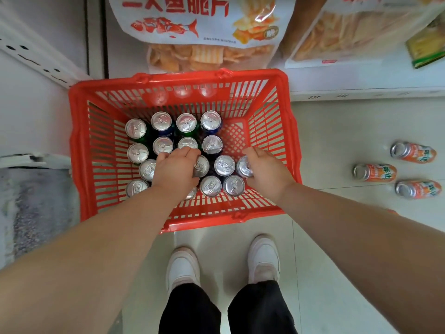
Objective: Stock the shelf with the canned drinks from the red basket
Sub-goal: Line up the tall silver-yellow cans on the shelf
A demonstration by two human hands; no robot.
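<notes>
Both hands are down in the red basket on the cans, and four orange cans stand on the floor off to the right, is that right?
Not quite. The head view shows three orange cans on the floor, not four. The rest holds: the left hand and the right hand are both down in the red basket on the cans.

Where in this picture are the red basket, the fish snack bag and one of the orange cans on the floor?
red basket [73,141]: head view, on its left rim.
fish bag [166,26]: head view, on the printed red fish.
orange can [380,173]: head view, on the middle can's side.
</notes>
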